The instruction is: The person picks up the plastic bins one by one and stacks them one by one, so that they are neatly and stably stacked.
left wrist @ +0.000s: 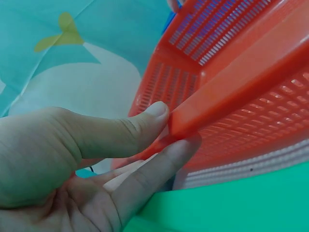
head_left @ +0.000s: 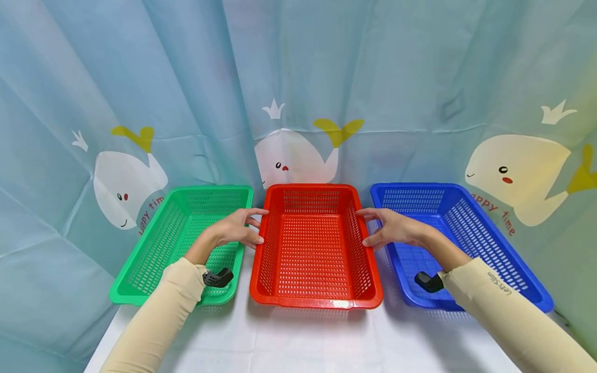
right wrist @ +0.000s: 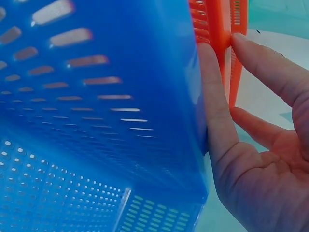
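Note:
A red perforated plastic basket (head_left: 317,302) sits in the middle, between a green basket and a blue one; its inside shows bare. At its left rim my left hand (head_left: 237,228) pinches the edge, thumb over the top and a finger beneath, as the left wrist view shows on the red rim (left wrist: 231,79). Opposite, my right hand (head_left: 395,228) holds the right rim, with thumb and fingers on either side of the red edge (right wrist: 223,24) in the right wrist view. The backs of some right fingers lie right beside the blue basket's wall (right wrist: 164,63).
The green basket (head_left: 122,299) stands close on the left, under my left forearm. On the right, the blue basket (head_left: 415,186) lies beneath my right forearm. A white-covered table (head_left: 298,342) carries all three, and a whale-print curtain (head_left: 401,77) hangs behind them.

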Tool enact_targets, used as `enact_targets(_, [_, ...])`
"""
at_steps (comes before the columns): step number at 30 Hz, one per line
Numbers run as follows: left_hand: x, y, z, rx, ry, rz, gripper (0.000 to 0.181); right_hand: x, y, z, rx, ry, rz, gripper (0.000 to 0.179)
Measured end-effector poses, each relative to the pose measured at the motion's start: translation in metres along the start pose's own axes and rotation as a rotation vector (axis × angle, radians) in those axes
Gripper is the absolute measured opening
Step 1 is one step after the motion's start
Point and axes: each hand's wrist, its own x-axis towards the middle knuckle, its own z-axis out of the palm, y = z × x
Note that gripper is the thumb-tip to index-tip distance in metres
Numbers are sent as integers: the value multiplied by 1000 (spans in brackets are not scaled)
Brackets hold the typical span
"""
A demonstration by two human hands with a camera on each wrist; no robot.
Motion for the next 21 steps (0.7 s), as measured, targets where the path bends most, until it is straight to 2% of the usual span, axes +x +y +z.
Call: enact_targets(21, [-1,0,2,16,19,0,79,-2,0,2,-16,-7,-33,87])
